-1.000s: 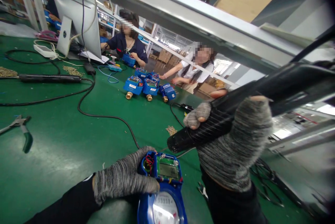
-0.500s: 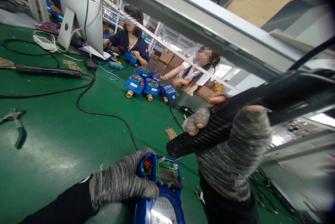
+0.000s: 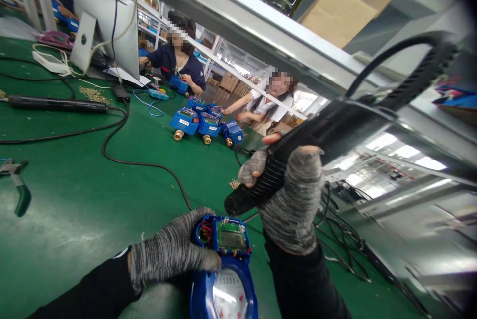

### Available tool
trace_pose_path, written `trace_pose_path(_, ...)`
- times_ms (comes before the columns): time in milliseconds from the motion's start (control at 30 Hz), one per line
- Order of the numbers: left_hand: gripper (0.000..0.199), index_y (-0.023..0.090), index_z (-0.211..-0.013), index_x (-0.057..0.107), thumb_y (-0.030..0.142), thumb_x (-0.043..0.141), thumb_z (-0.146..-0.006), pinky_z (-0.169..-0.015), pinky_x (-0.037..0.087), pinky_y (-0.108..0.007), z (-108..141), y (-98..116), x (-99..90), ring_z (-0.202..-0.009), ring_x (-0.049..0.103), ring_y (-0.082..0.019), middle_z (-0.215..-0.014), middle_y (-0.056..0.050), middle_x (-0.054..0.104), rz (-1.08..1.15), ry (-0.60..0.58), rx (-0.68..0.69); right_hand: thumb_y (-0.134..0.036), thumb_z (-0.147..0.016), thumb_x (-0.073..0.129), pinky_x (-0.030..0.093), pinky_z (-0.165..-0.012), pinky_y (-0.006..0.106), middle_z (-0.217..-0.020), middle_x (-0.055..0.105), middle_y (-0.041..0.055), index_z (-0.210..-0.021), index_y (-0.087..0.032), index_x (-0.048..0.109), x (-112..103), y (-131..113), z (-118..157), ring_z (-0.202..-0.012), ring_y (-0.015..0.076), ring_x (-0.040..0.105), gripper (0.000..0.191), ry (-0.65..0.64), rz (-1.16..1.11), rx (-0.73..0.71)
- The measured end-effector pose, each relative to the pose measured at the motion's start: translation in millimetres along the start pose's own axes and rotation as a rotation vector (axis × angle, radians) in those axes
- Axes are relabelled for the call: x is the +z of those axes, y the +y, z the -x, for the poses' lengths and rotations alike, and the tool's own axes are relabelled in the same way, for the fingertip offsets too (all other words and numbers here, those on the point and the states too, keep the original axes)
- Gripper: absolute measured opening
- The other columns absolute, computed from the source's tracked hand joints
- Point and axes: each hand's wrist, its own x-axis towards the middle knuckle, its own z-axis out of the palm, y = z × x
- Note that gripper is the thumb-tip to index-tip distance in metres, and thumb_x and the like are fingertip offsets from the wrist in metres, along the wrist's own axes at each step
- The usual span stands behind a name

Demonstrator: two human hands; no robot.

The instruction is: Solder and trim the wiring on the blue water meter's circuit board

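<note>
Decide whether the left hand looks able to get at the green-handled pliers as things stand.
Probably, but the left hand would likely first release the blue meter it grips. The pliers lie on the green bench at the view's left edge; the black cable runs beyond the gap, not across it.

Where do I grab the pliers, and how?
Best by the green handle of the pliers, I think, coming from above and the near side. They lie on the table with that handle pointing toward you, and its long, curved shape looks easy to grip.
</note>
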Motion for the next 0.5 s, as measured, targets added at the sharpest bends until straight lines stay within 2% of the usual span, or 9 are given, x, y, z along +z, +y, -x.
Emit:
trace_pose_path(100, 0.069, 0.017, -0.116, 0.052, 0.023, 0.09, -0.058, -0.097, 0.046, -0.054, 0.6, 0.8, 0.4, -0.11, 0.064, -0.037, -0.107, -0.009, 0.069, -0.009, -0.002, 0.007, -0.052, -0.085, 0.069, 0.04, -0.043, 0.025, -0.055, 0.055, -0.0045, -0.092, -0.021, 0.063, -1.5, 2.4, 0.2, -0.044, 0.0123, 0.05, 0.032, -0.031, -0.011, 0.032)
trace_pose_path(233, 0.067, 0.018, -0.116, 0.054, 0.026, 0.09, -0.06, -0.097, 0.046, -0.053, 1.4, -0.1, 1.5, -0.11, 0.064, -0.036, -0.108, -0.009, 0.069, -0.015, -0.041, 0.029, -0.058, -0.084, 0.068, 0.042, -0.043, 0.026, -0.058, 0.056, -0.0045, -0.103, -0.022, 0.063, -2.0, 5.2, -3.8, -0.044, 0.013, 0.051, 0.041, -0.078, -0.026, 0.022)
trace_pose_path(333, 0.064, 0.018, -0.118, 0.054, 0.027, 0.088, -0.065, -0.098, 0.047, -0.051, 4.9, 4.1, 2.6, -0.109, 0.065, -0.033, -0.112, -0.01, 0.069, -0.053, -0.076, 0.03, -0.059, -0.082, 0.068, 0.041, -0.043, 0.025, -0.056, 0.052, -0.0059, -0.104, -0.021, 0.063, -9.5, -6.3, -9.3, -0.043, 0.012, 0.047, 0.044, -0.031, -0.079, -0.034)
trace_pose_path(433, 0.062, 0.02, -0.124, 0.053, 0.031, 0.084, -0.071, -0.098, 0.048, -0.048, 11.5, 13.5, -2.2, -0.109, 0.065, -0.029, -0.115, -0.009, 0.069, -0.144, -0.077, 0.017, -0.059, -0.084, 0.066, 0.042, -0.046, 0.025, -0.057, 0.052, -0.0045, -0.097, -0.02, 0.064, -33.9, -33.1, -11.1, -0.047, 0.0119, 0.046, 0.042, 0.084, -0.116, -0.107)
trace_pose_path(500, 0.059, 0.023, -0.125, 0.056, 0.036, 0.082, -0.074, -0.101, 0.046, -0.045, 15.4, 20.0, -10.5, -0.114, 0.062, -0.028, -0.121, -0.007, 0.067, -0.288, -0.001, 0.042, -0.055, -0.084, 0.067, 0.044, -0.052, 0.026, -0.062, 0.054, -0.0028, -0.094, -0.02, 0.065, -61.5, -52.0, -7.1, -0.054, 0.0128, 0.05, 0.037, 0.202, -0.088, -0.15)
